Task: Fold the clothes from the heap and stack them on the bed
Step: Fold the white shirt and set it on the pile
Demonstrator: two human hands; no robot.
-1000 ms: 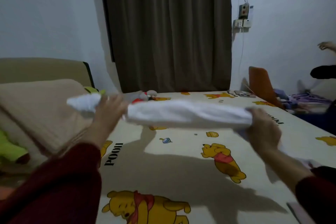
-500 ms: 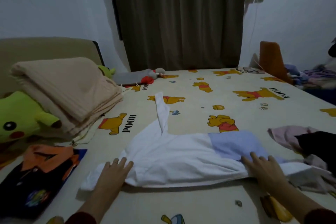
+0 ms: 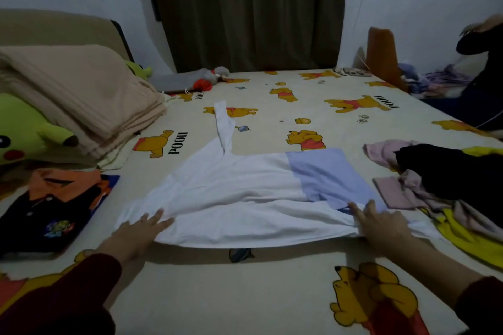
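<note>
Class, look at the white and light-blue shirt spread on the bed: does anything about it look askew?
Yes. One long white sleeve sticks out away from the white and light-blue shirt, unfolded, while the near hem bulges up between the hands.

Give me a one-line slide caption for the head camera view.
Both hands, left and right, press a white and pale-blue shirt flat on the cartoon-bear bedsheet.

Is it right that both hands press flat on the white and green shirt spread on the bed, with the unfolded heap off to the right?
Not quite: the panel is light blue, not green. The head view shows the left hand and right hand lying flat on the white and blue shirt spread on the bed, with the heap at the right.
</note>
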